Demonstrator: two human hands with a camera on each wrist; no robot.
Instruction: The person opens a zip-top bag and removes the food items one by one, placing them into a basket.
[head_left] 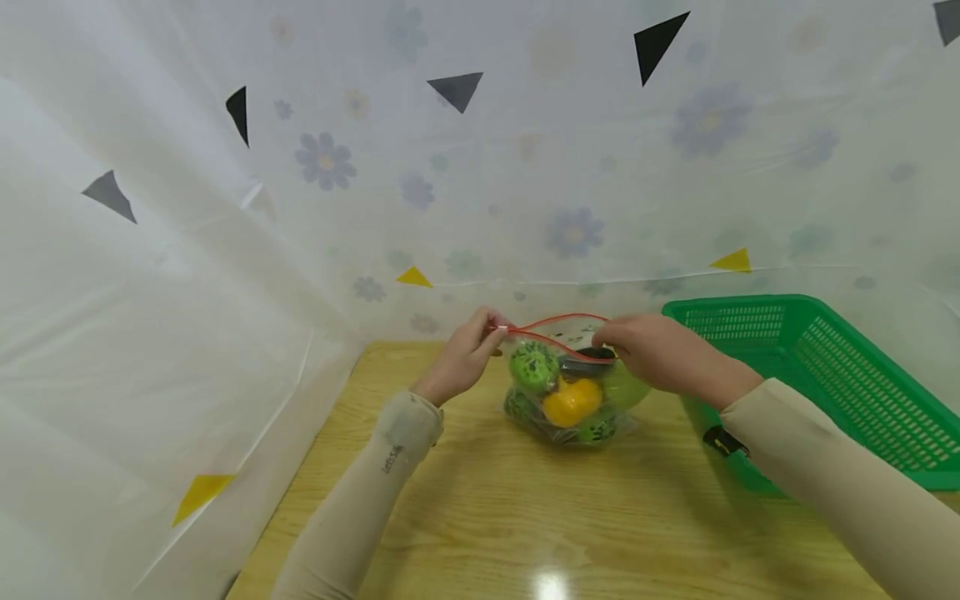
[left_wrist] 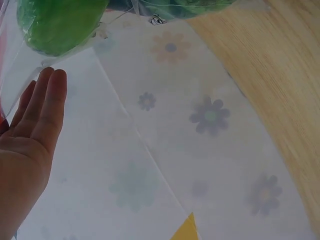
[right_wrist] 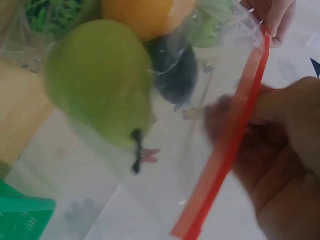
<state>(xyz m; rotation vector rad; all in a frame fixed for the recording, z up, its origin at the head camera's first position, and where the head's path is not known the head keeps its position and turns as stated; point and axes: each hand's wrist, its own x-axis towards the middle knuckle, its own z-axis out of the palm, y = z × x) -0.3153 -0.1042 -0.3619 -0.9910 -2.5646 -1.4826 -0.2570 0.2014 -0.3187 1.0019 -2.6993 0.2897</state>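
A clear zip bag (head_left: 551, 435) with a red strip (head_left: 558, 318) along its mouth stands on the table. My left hand (head_left: 467, 354) pinches the left end of the strip. At the right side of the mouth, my right hand (head_left: 663, 352) grips the edge, its thumb and fingers on either side of the red strip in the right wrist view. The mouth gapes between the hands. Through the plastic show a yellow-orange rounded fruit (head_left: 573, 402), a dark-mottled green ball (head_left: 534, 367), a dark oval item (head_left: 588, 362) and a green pear (right_wrist: 100, 75).
A green perforated basket (head_left: 847, 367) stands at the right, partly behind my right forearm. The wooden table (head_left: 465, 508) meets a white sheet (head_left: 480, 192) printed with flowers and triangles at the back and left.
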